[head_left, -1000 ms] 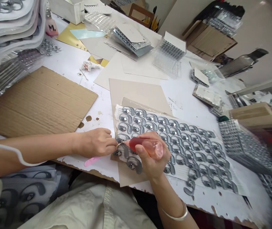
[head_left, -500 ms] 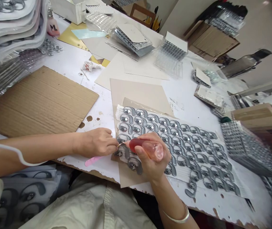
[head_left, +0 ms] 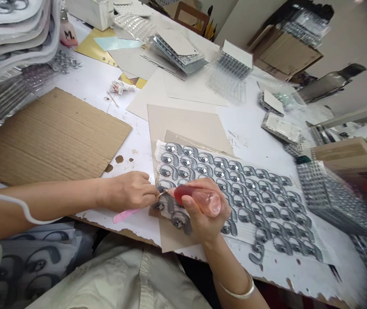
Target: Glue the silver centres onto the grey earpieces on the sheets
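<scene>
Grey curved pieces, many, each with a shiny stone: laid in rows on a ribbed white sheet, ahead of the left fingertips and around and beyond the right fingers
Red bottle, one: wrapped by the fingers of the right hand, narrow end toward the left fingertips
Thin stick, one: pinched tightly by the left hand, tip at a piece on the sheet's left side, just beside the bottle's narrow end; exact contact cannot be told
Hazards, as judged: a hard squeeze could release too much, if the bottle holds fluid; a slip of the stick could push a stone out of place; a lowered right palm could drag neighbouring pieces out of line
Pink strip, one: just below the left fingers, near the table edge; a backward sweep of that hand could knock it off
Room: the near edge of the table runs close behind both hands, leaving little retreat; beige paper gives flat space beyond the fingers; brown cardboard lies farther off, left of the left fingers
</scene>
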`<action>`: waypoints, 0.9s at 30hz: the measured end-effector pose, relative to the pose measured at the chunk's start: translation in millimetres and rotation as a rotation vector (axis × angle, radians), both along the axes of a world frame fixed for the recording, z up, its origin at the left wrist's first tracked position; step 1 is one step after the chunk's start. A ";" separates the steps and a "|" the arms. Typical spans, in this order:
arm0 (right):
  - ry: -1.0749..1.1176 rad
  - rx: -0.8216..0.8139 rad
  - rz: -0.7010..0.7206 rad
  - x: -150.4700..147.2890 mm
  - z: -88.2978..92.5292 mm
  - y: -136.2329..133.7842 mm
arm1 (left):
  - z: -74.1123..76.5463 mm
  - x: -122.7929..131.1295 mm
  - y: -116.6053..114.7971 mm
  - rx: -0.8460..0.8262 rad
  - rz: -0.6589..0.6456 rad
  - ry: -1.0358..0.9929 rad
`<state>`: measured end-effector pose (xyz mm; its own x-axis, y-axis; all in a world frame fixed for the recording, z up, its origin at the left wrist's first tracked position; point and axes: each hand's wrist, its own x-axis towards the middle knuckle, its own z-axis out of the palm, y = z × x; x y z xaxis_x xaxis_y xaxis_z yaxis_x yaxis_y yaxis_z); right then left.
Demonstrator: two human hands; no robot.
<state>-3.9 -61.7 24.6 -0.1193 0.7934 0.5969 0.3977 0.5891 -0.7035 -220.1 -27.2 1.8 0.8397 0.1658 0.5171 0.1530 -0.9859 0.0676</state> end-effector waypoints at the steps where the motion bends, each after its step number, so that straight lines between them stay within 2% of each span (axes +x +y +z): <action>1: 0.001 0.008 -0.004 0.0 -0.1 0.3 | -0.5 -0.1 0.0 -0.002 -0.002 -0.005; 9: 0.007 0.010 0.015 0.1 -1.2 -0.3 | -1.8 0.1 0.9 -0.014 -0.007 -0.024; 18: 0.046 0.011 -0.076 3.5 -1.9 -0.7 | -0.8 0.0 1.3 -0.035 -0.013 -0.030; 27: 0.016 -0.025 -0.051 1.2 -1.7 0.4 | -0.9 -0.8 0.0 -0.024 -0.004 -0.039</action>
